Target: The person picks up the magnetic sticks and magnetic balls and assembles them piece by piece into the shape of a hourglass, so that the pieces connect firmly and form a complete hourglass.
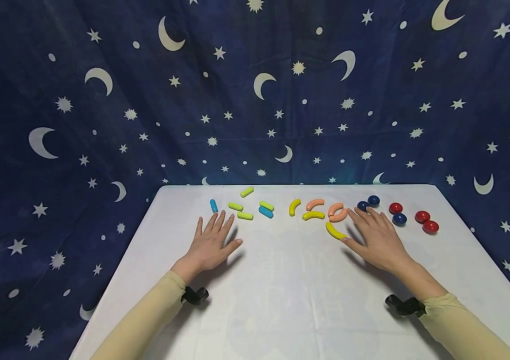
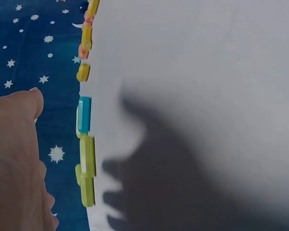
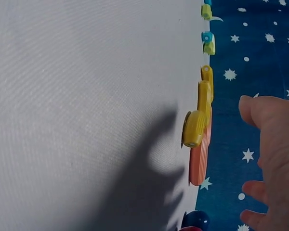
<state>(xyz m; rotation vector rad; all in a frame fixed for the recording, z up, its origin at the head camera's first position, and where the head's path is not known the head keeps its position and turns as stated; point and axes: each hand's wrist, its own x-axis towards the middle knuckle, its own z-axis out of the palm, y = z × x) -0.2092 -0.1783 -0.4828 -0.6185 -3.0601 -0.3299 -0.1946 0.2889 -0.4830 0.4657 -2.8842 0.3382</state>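
My left hand [image 1: 210,245] hovers over the white table with fingers spread, holding nothing. Beyond its fingertips lie a blue stick-shaped piece [image 1: 213,205], several lime-green sticks [image 1: 245,216] and a second blue stick [image 1: 266,212]. Over on the right, my right hand [image 1: 377,237] is likewise spread and holds nothing; its shadow falls below it. Around its thumb and fingertips are a yellow curved piece [image 1: 335,230], peach curved pieces [image 1: 338,216] and glossy dark-blue rounded pieces [image 1: 363,205]. In the right wrist view, the yellow curved piece [image 3: 194,129] stands well away from the thumb.
Two more yellow curved pieces [image 1: 313,215] lie mid-table near the back. Three red rounded pieces [image 1: 422,216] sit at the back right, beside a dark-blue one [image 1: 399,219]. A navy cloth [image 1: 237,100] with moons and stars hangs behind the white table [image 1: 277,295].
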